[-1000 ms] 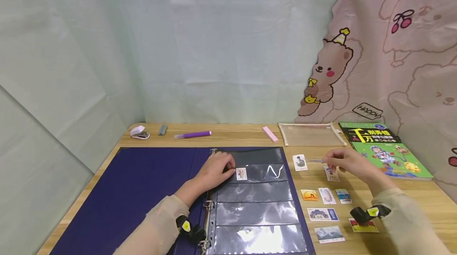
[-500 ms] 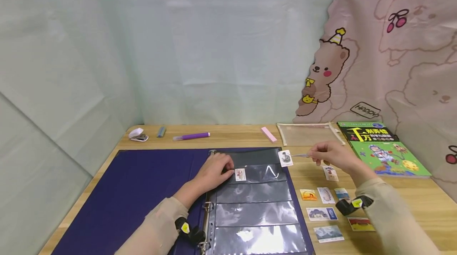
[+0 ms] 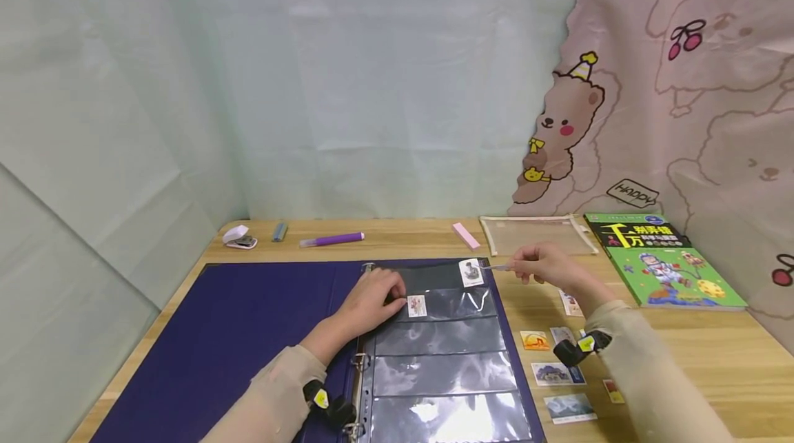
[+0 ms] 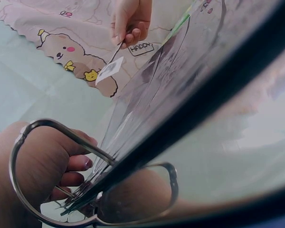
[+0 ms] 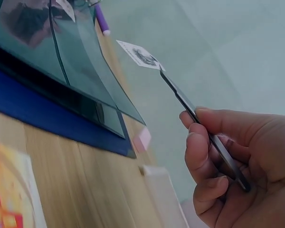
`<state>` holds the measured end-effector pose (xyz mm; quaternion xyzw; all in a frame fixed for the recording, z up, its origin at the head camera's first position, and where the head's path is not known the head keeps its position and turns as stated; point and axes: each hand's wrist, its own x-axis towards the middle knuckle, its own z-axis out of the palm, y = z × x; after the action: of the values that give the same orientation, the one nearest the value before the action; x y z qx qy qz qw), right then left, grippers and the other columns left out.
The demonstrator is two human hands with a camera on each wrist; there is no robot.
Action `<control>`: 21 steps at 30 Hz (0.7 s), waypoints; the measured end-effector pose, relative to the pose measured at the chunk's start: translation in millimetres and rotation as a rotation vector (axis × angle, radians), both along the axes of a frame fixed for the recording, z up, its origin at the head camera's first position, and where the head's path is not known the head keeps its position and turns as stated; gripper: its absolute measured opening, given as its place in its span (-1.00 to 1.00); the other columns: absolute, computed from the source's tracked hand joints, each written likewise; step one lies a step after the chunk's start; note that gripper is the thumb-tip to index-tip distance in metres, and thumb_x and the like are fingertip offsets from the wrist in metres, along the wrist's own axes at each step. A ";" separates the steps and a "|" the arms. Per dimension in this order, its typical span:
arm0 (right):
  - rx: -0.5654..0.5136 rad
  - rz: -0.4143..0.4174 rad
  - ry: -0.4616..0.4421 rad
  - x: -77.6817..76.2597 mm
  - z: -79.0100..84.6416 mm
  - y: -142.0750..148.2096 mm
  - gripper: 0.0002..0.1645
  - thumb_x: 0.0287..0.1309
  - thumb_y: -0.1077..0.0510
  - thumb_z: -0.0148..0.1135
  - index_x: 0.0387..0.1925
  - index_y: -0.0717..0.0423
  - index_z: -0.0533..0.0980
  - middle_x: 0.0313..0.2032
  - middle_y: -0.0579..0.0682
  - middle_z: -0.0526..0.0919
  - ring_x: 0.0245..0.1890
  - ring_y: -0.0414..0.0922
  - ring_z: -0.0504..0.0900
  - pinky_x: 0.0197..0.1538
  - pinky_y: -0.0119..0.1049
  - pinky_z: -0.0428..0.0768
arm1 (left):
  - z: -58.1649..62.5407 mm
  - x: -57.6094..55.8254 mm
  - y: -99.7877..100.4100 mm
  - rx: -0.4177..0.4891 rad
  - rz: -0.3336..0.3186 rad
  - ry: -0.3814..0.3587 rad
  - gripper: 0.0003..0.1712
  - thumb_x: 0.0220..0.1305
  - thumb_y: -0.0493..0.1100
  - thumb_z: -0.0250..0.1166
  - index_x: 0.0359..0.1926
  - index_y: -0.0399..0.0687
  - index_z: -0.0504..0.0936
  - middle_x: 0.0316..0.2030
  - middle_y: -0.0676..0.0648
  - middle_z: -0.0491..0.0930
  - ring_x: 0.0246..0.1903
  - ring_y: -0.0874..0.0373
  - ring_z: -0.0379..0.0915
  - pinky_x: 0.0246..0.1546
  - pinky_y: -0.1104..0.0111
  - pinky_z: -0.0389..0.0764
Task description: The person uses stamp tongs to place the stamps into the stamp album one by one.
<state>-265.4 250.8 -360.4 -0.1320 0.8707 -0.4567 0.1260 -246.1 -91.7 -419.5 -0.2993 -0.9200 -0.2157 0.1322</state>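
My right hand (image 3: 542,266) pinches slim metal tweezers (image 5: 185,102). Their tip grips a white stamp with a dark figure (image 3: 471,273), also visible in the right wrist view as a small stamp (image 5: 138,55). In the head view it appears over the top pocket row of the black stamp page (image 3: 428,336); the right wrist view shows it raised off the page. My left hand (image 3: 374,295) rests on the page's left side by the rings, fingers loosely bent. Beside its fingertips, a small stamp (image 3: 417,306) sits in the second row.
Several loose stamps lie right of the navy binder (image 3: 248,333), among them an orange stamp (image 3: 535,340) and a grey landscape stamp (image 3: 569,408). Behind are a stapler (image 3: 239,237), a purple marker (image 3: 335,240), a pink block (image 3: 466,235), a mesh pouch (image 3: 538,235) and a green book (image 3: 670,271).
My right hand has moved left with the tweezers, carrying the stamp from beside the binder to over the page's top row. My left hand has stayed in place.
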 end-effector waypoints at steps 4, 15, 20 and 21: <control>-0.005 0.007 0.010 -4.0 -3.6 -11.0 -0.67 0.17 0.16 0.08 -0.32 0.45 0.44 -0.63 -0.11 0.46 -0.59 -0.23 0.42 -0.59 -0.42 0.26 | -1.0 0.3 -1.1 0.007 -0.017 0.015 -0.83 0.01 -0.09 0.32 -0.44 0.11 0.45 -0.51 0.14 0.41 -0.43 0.29 0.24 -0.27 0.33 0.28; -0.051 0.020 0.015 -10.1 -12.5 -36.0 -0.69 0.11 0.12 0.16 -0.34 0.37 0.51 -0.64 -0.17 0.46 -0.60 -0.24 0.42 -0.60 -0.46 0.23 | 0.5 1.1 -1.2 0.019 -0.035 0.043 -0.78 -0.06 -0.09 0.37 -0.45 0.07 0.46 -0.52 0.12 0.41 -0.43 0.27 0.26 -0.28 0.33 0.28; -0.070 0.016 0.004 -10.1 -15.3 -43.2 -0.68 0.10 0.15 0.16 -0.32 0.41 0.50 -0.65 -0.20 0.47 -0.61 -0.26 0.48 -0.61 -0.47 0.21 | 0.7 1.5 -1.1 0.009 -0.033 0.034 -0.79 -0.03 -0.09 0.36 -0.44 0.09 0.45 -0.51 0.15 0.41 -0.42 0.30 0.25 -0.28 0.36 0.28; -0.072 0.018 0.003 -10.1 -15.8 -44.4 -0.68 0.10 0.15 0.16 -0.32 0.42 0.50 -0.65 -0.20 0.46 -0.61 -0.27 0.48 -0.61 -0.47 0.22 | 0.7 1.6 -1.1 0.009 -0.033 0.032 -0.79 -0.03 -0.08 0.36 -0.44 0.09 0.45 -0.51 0.15 0.41 -0.42 0.30 0.25 -0.28 0.36 0.28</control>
<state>-275.5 206.3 -376.2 -0.1450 0.8527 -0.4862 0.1241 -244.5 -92.8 -418.8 -0.3175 -0.9116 -0.2172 0.1448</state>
